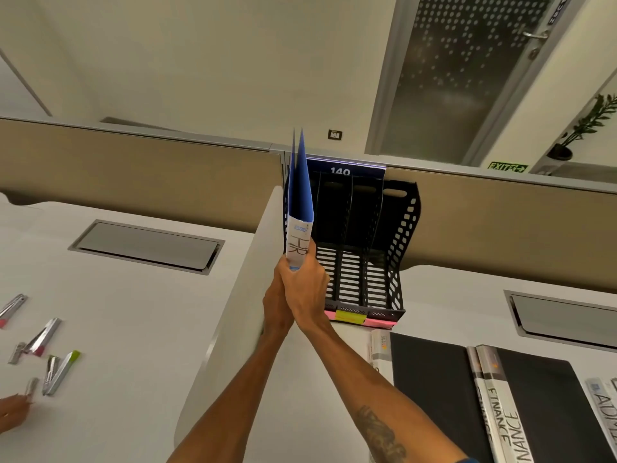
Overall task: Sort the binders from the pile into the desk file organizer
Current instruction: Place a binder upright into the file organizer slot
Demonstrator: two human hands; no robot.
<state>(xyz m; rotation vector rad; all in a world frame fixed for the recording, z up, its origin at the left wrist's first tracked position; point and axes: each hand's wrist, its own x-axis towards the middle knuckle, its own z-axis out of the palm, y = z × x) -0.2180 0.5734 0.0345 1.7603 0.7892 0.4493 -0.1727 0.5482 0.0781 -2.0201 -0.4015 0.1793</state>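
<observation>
Gripping the blue HR binder (300, 198) upright at its spine, right hand (305, 289) and left hand (275, 304) have fingers wrapped tight; it stands at the black organizer's (405, 228) left edge, 2 black binders (467, 389) lying near its front.

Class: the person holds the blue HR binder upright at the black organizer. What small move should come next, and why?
Probably ease the blue HR binder down and forward into the leftmost slot of the organizer. Both hands, left hand and right hand, grip its spine end; it stands upright at that slot, and the other slots look empty.
</observation>
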